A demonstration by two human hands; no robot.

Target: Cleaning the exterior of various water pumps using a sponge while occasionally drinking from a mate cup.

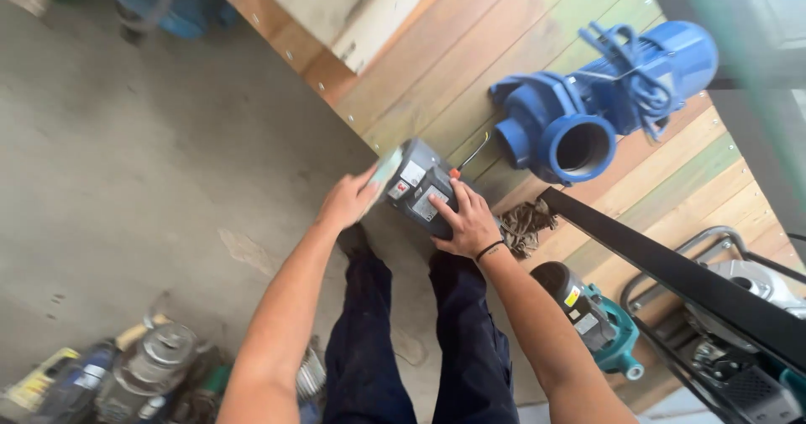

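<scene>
Gripping the grey motor point(424, 191), both hands' fingers point(460, 206) clamp its sides, arms outstretched.

We stand in a repair workshop for pumps and motors: a blue water pump point(600, 96) lies on a rough plank platform point(470, 54), a teal pump point(600, 323) and worn motor parts point(147, 374) sit on bare concrete floor point(143, 164).

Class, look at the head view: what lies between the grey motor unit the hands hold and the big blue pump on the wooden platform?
Only a thin metal wire handle and bare wooden planks separate the grey motor unit from the blue pump.
</scene>
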